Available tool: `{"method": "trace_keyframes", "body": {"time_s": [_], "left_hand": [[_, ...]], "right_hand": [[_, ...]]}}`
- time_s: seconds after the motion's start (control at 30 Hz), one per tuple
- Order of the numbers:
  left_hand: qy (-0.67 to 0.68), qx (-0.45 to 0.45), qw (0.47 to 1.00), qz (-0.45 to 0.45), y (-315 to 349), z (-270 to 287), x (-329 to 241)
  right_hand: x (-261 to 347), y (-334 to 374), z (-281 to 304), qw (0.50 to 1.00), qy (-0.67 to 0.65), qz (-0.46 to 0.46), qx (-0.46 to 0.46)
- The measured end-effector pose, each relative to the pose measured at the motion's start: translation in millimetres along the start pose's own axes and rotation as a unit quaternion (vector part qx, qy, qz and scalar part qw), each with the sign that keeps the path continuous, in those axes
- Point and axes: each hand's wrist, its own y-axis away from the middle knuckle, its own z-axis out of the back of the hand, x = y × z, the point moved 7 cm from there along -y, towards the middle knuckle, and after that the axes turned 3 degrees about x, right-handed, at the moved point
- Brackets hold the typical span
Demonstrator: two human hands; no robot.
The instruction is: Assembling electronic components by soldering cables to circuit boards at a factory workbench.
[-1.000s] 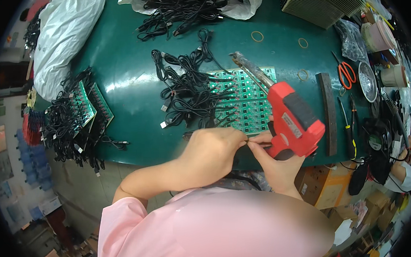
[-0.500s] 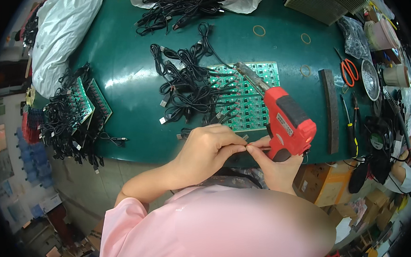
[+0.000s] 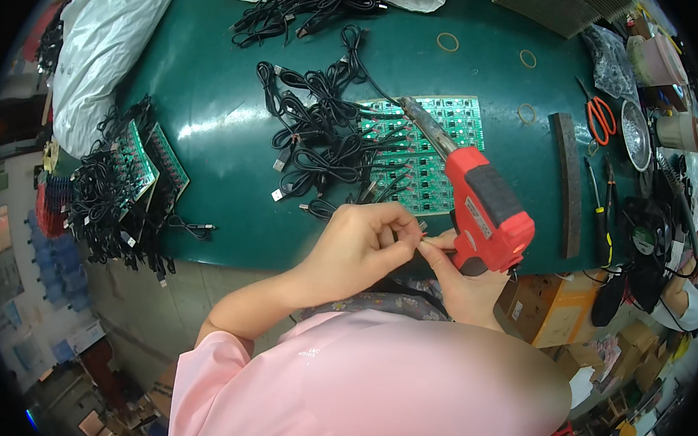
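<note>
A red and black soldering gun (image 3: 490,203) is gripped in my right hand (image 3: 472,291), its metal tip pointing up and left over the green circuit board panel (image 3: 426,192). Thumb and finger of that same hand also pinch together at the tips. Against them, my left hand (image 3: 363,244) is closed in a pinch on the end of a cable, where thin reddish wires (image 3: 422,235) just show. Most of this cable is hidden by the fingers. Black USB cables (image 3: 324,164) lie bundled along the panel's left side, several with wire ends on the board.
Boards with cables (image 3: 140,177) are heaped at the left beside a white bag (image 3: 107,59). More black cables (image 3: 314,8) lie at the back. On the right are a dark bar (image 3: 565,187), orange-handled scissors (image 3: 601,121), a screwdriver (image 3: 600,225) and a metal bowl (image 3: 635,136).
My left fingers have curled and lifted a little at the wire end, and reddish wires now show between the hands. The soldering gun stays in my right hand. The view has shifted slightly.
</note>
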Motion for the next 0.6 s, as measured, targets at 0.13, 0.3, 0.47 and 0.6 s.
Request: {"method": "trace_keyframes", "body": {"time_s": [0.13,0.3,0.47,0.6], "left_hand": [[-0.312,-0.219,0.883,-0.273,7.4,-2.8,-32.1],[-0.400,-0.300,0.838,-0.220,-2.0,2.3,-18.8],[-0.397,-0.294,0.844,-0.207,-11.0,5.5,-18.6],[-0.417,-0.290,0.839,-0.197,-15.3,2.3,-16.9]], "right_hand": [[10.6,1.4,5.7,0.997,0.054,0.005,-0.047],[0.8,25.8,46.5,0.994,-0.067,-0.066,-0.053],[-6.8,60.3,69.9,0.988,-0.124,-0.093,-0.004],[-11.3,71.5,71.9,0.988,-0.092,-0.122,0.006]]}}
